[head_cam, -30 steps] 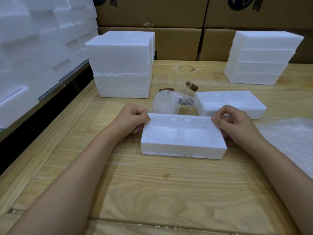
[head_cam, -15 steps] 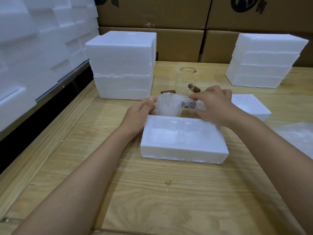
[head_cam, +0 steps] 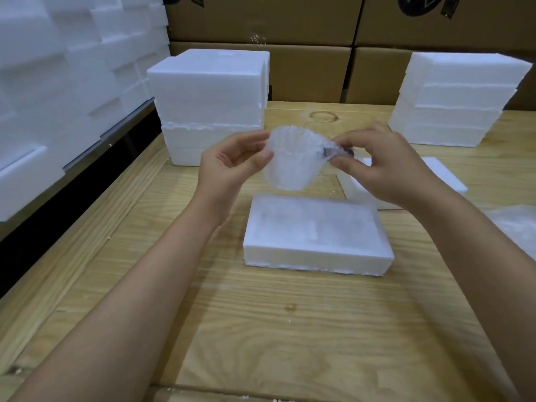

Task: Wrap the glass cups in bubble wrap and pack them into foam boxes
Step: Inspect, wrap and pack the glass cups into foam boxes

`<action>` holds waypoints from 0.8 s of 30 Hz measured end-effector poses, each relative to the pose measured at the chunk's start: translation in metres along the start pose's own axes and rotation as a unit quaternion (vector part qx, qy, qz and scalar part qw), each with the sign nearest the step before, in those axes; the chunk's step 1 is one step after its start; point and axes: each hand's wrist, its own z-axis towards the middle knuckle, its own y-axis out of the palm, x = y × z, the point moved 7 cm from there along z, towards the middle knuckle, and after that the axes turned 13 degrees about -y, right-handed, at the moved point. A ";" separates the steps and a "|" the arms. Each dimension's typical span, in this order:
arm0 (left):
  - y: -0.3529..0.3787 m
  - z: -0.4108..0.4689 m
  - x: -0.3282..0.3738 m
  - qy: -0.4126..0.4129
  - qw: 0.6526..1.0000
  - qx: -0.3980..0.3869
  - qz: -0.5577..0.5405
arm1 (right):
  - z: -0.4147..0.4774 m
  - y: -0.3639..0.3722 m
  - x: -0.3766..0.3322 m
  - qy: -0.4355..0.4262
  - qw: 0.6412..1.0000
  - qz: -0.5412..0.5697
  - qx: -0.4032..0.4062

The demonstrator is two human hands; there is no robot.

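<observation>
- Above the foam box (head_cam: 316,261), your left hand (head_cam: 232,163) and right hand (head_cam: 385,166) hold a bubble-wrapped glass cup (head_cam: 293,161) upright in the air.
- Your left thumb and fingers curl against its side.
- Your right thumb and fingers pinch what looks like its wrapped handle; blur hides detail.
- Below, the box lies on the wooden table (head_cam: 290,329), with foam stacks (head_cam: 208,105) behind.

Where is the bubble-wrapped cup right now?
Head view, centre: bubble-wrapped cup held aloft between left hand and right hand, just beyond the open foam box.
</observation>
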 end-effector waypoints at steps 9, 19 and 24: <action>0.003 -0.017 -0.015 -0.120 0.978 -0.171 0.000 | -0.032 0.018 -0.015 0.011 0.997 0.068 -0.024; -0.010 -0.017 -0.034 -0.146 0.975 -0.155 0.056 | -0.046 0.031 -0.015 0.007 0.998 0.053 -0.026; -0.011 -0.017 -0.035 -0.148 0.974 -0.152 0.077 | -0.044 0.033 -0.019 -0.027 0.998 0.009 -0.047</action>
